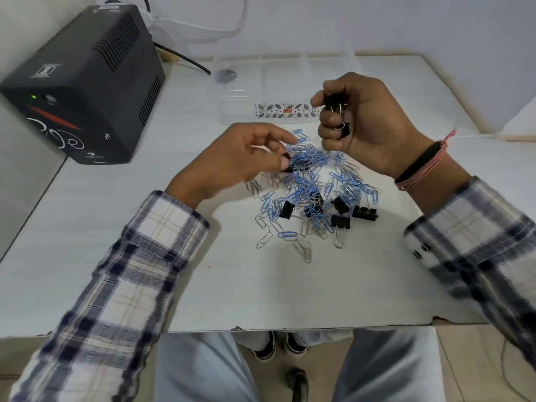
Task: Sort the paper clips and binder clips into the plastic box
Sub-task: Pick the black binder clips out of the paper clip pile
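Observation:
A heap of blue and silver paper clips lies mid-table, with several black binder clips mixed in along its near side. My left hand rests at the heap's left edge, thumb and fingers pinching a black binder clip. My right hand is raised above the heap's far right and is closed around black binder clips. The clear plastic box with compartments stands behind the heap; a small dark lump lies in its left compartment.
A black power unit with a green light stands at the back left, cables running behind it. The white table ends at a near edge, below which my legs and shoes show. A wall rises behind the box.

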### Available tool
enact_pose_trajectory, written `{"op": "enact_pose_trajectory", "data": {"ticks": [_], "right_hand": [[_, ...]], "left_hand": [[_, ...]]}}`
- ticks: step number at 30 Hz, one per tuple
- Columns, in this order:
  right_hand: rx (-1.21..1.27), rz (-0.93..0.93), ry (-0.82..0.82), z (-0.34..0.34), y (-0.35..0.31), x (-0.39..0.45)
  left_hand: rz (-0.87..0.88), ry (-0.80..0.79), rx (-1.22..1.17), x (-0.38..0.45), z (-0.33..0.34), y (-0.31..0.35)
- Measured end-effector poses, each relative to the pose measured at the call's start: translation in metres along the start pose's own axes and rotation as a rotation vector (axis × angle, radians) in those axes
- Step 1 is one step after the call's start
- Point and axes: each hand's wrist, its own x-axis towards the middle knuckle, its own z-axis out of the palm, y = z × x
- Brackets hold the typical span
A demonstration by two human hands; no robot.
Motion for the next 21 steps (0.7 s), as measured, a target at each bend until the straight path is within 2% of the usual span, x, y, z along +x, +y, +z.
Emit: {"op": "enact_pose_trajectory", "data": {"ticks": [3,7,12,14,16,21], "right_hand": [[0.003,0.035,-0.021,0.002,0.0,0.002],[0.091,0.097,0.015,-0.007,0.021,0.009],[0.127,0.078,0.017,-0.019,0.041,0.012],[0.102,0.029,0.014,-0.022,0.04,0.01],[0.001,-0.029,0.019,-0.025,0.04,0.008],[-0.675,-0.22,0.006,-0.025,0.043,0.003]], "left_hand": [[-0.025,0.093,-0.38,0.004,0.0,0.002],[-0.122,0.107,-0.932,0.006,0.0,0.002],[-0.265,0.119,-1.183,0.007,-0.006,-0.007],[-0.299,0.143,-1.145,0.009,-0.006,-0.005],[-0.309,0.177,-1.001,0.011,-0.005,-0.002],[-0.184,0.259,-0.169,0.007,0.003,-0.004]]}}
